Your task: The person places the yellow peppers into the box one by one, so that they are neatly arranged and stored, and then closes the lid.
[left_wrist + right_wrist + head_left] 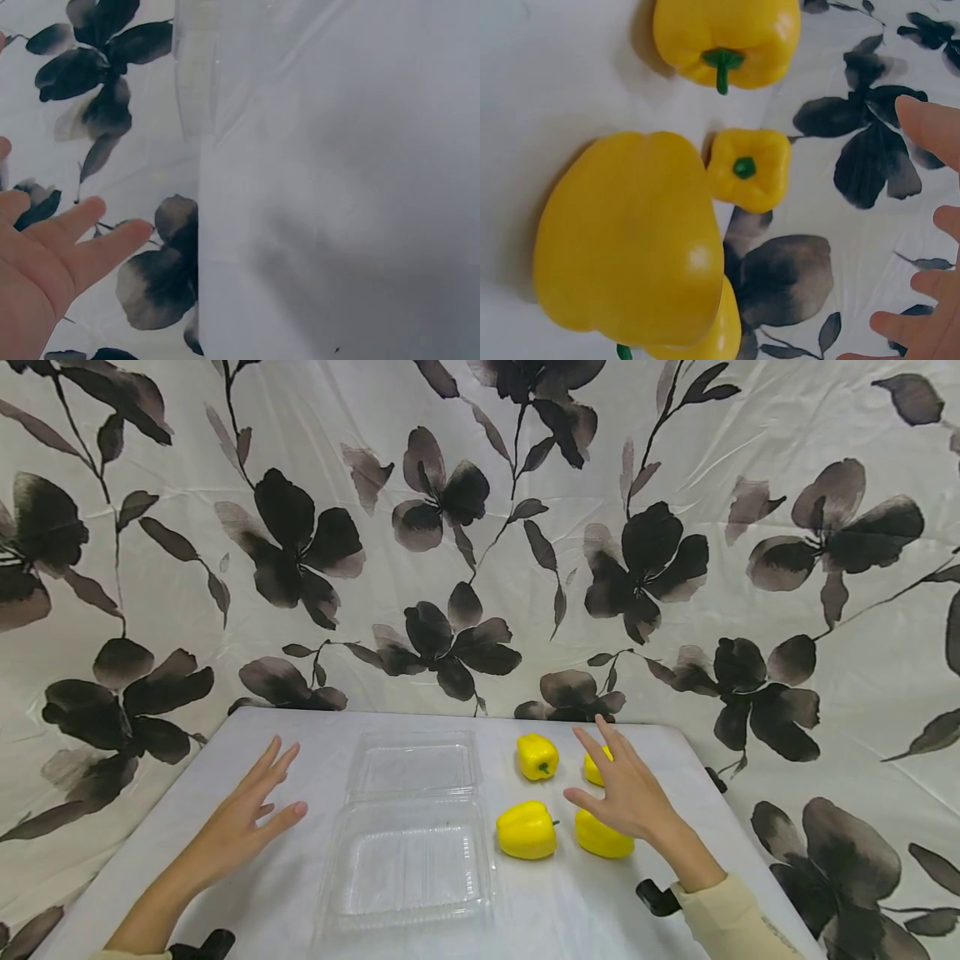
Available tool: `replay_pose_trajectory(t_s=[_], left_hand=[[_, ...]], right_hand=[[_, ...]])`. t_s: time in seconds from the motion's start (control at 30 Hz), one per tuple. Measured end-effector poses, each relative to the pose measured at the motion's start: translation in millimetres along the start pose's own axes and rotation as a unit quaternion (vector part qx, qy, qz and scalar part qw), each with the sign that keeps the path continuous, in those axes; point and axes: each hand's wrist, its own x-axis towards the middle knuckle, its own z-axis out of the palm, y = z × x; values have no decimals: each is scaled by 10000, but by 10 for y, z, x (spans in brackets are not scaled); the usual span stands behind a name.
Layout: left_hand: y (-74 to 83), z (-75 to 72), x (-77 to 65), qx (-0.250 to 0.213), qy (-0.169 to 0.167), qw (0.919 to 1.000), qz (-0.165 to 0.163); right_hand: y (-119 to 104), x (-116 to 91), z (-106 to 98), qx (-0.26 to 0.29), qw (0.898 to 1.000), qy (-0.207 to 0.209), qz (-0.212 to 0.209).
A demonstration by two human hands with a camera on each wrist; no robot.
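Evidently both hands hang over the table (555, 914) with fingers spread, the left hand (243, 814) and the right hand (630, 789) holding nothing. To take a pepper well, the right hand would probably do best lowering straight onto one, thumb on one flank and fingers on the other, clear of the stem. The skins look glossy and rounded, so a sideways nudge might roll one into its neighbour; an even, light grip seems wiser. The left hand could steady the box (411, 796), which looks thin and light.

From the right hand, the near right pepper (603, 839) sits at seven o'clock, the near left pepper (527, 831) past eight, and the far left pepper (537, 757) between nine and ten. The far right pepper (596, 768) is at ten, partly hidden by the fingers. From the left hand, the box lies unfolded at three o'clock, its lid half at twelve from its base.
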Motion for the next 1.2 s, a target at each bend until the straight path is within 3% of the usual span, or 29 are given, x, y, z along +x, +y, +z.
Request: replay_pose_trajectory(t_s=[0.3, 0.5, 0.63, 1.0, 1.2], left_hand=[[-2, 84, -62, -373, -116, 9992, -7], [15, 150, -116, -567, -323, 9976, -218], [23, 203, -153, -873, -515, 9941, -390], [-30, 352, -216, -1660, -707, 9833, -243], [-25, 408, -253, -1937, -962, 9756, -380]], right_hand=[[-81, 27, 41, 123, 9999, -43, -14], [-104, 42, 63, 194, 9997, -165, 10], [-118, 49, 67, 286, 9994, -193, -63], [-171, 102, 81, 855, 9948, -465, -313], [-179, 108, 96, 1112, 9909, -678, -347]])
